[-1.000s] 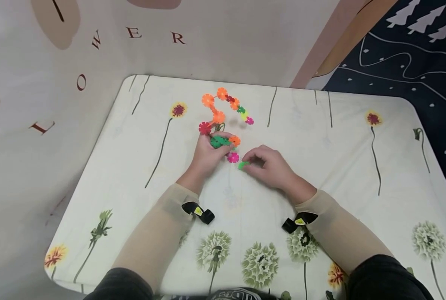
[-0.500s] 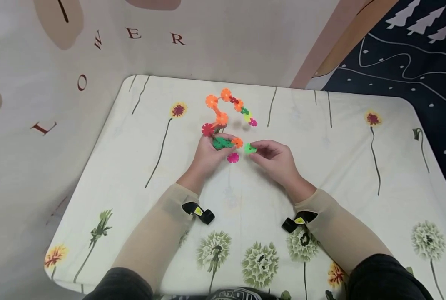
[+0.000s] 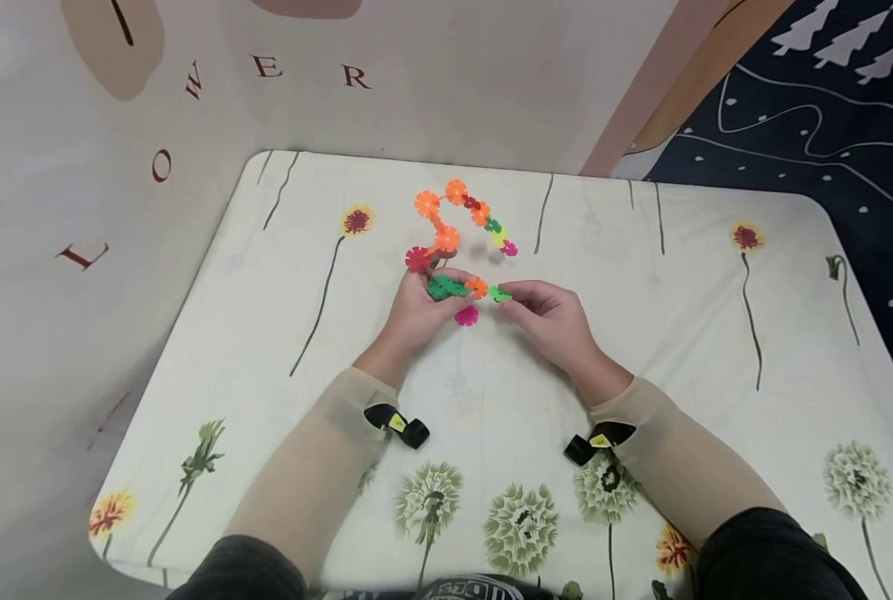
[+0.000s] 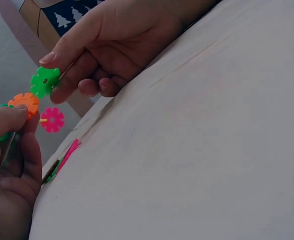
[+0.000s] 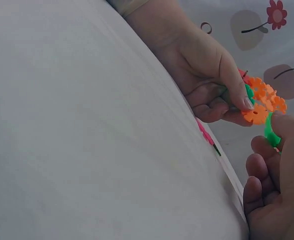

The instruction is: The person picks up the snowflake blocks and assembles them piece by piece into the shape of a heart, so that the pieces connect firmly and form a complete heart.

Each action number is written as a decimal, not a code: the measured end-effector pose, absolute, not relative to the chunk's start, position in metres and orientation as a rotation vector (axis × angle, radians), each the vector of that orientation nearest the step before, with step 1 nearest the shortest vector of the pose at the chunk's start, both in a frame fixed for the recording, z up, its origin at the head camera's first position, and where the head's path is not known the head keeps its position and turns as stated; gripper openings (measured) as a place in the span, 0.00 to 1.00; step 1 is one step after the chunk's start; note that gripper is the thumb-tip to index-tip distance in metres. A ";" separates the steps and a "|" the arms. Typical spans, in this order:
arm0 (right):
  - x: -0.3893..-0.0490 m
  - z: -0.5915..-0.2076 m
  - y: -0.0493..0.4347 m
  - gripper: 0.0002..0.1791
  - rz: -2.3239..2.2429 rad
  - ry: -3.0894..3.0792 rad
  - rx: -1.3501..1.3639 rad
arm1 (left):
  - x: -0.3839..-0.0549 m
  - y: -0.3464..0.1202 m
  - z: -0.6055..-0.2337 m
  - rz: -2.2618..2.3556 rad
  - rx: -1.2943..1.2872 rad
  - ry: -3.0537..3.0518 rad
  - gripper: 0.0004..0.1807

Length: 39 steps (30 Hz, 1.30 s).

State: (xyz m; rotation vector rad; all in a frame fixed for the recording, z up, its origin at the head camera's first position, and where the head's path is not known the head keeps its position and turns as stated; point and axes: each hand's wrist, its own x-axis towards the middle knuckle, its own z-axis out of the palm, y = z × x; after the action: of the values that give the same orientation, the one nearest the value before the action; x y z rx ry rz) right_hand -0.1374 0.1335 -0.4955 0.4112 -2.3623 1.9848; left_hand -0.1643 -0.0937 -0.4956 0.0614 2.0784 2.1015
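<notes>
My left hand (image 3: 418,315) grips a curved chain of interlocking flower-shaped plastic discs, pinching it near an orange disc (image 3: 476,287) at the near end. Dark green discs (image 3: 444,287) show between its thumb and fingers. Beyond the hand, the chain bends through a red disc (image 3: 418,259) and several orange ones to a pink disc (image 3: 509,248) at its far end. Thumb and fingertips of my right hand (image 3: 554,321) pinch a bright green disc (image 4: 45,81), its edge right at the orange disc. In the right wrist view, the green disc (image 5: 271,131) is partly covered by the thumb.
A pink disc (image 3: 466,316) lies just under the left hand; in the left wrist view, green and dark pieces (image 4: 51,172) show beside it on the table. The white flower-printed tablecloth (image 3: 461,408) spreads around both hands. A printed wall hanging (image 3: 461,108) stands behind.
My right hand has lifted the bright green disc up and away from beside the pink disc, turning it edgewise against the orange disc. The left hand and chain have shifted slightly right.
</notes>
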 end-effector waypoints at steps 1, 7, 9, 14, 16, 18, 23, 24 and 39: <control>-0.138 -0.496 0.134 0.13 1.985 -2.368 0.410 | -0.164 -0.094 -0.496 2.104 0.062 2.076 0.28; -0.138 -0.495 0.133 0.13 1.987 -2.406 0.395 | -0.164 -0.094 -0.496 2.103 0.048 2.068 0.35; -0.138 -0.494 0.133 0.13 1.993 -2.419 0.391 | -0.164 -0.095 -0.496 2.098 0.042 2.069 0.34; -0.137 -0.493 0.133 0.12 2.012 -2.427 0.407 | -0.164 -0.095 -0.497 2.100 0.064 2.072 0.33; -0.136 -0.493 0.133 0.12 2.018 -2.425 0.424 | -0.164 -0.095 -0.498 2.115 0.095 2.067 0.35; -0.136 -0.492 0.133 0.12 2.025 -2.421 0.447 | -0.164 -0.095 -0.498 2.134 0.123 2.055 0.37; -0.137 -0.492 0.133 0.13 2.031 -2.444 0.473 | -0.165 -0.095 -0.498 2.136 0.129 2.037 0.36; -0.137 -0.492 0.133 0.13 2.032 -2.452 0.471 | -0.165 -0.096 -0.498 2.131 0.130 2.037 0.36; -0.133 -0.491 0.134 0.13 1.939 -2.559 0.469 | -0.165 -0.098 -0.495 1.955 0.126 2.112 0.18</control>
State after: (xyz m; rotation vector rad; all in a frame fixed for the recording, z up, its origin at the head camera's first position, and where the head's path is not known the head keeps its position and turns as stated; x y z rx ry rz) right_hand -0.1329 0.1338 -0.4912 0.4686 -2.5594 1.9394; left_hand -0.1654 -0.0984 -0.4951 0.1261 2.1121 1.9547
